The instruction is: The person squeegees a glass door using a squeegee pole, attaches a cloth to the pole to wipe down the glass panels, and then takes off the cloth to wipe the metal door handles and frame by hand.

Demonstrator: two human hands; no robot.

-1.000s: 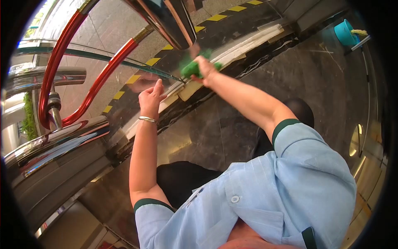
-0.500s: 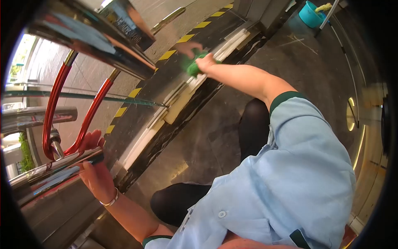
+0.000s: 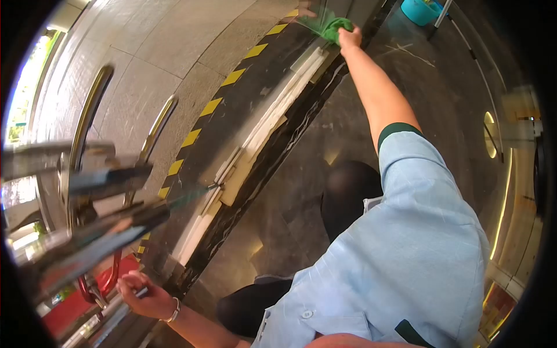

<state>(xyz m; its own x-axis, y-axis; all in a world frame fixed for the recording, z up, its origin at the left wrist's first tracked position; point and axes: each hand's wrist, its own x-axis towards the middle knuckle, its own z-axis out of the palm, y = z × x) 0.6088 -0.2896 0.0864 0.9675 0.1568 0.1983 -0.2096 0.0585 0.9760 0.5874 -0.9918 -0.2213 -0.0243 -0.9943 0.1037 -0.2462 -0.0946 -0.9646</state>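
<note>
A green cloth point(image 3: 332, 29) is gripped in my right hand point(image 3: 350, 39), my arm stretched out to the top of the view. The cloth lies against the glass near the far end of the pale sill strip point(image 3: 272, 113) and is partly blurred. At the lower left my left hand point(image 3: 142, 293), with a metal bangle at the wrist, has its fingers curled at the edge of a shiny metal door handle point(image 3: 116, 232). Whether those fingers grasp the handle is hard to make out.
Yellow-and-black tape point(image 3: 210, 107) runs along the floor beyond the glass. A turquoise bucket point(image 3: 420, 10) stands at the top right beside a pole. Curved metal bars point(image 3: 90, 116) rise at the left. My bent knees are over the dark tiled floor point(image 3: 290, 203).
My right hand has moved the green cloth up and away along the glass. My left hand has gone down to the lower left. The handles look shifted and blurred, and the view has turned.
</note>
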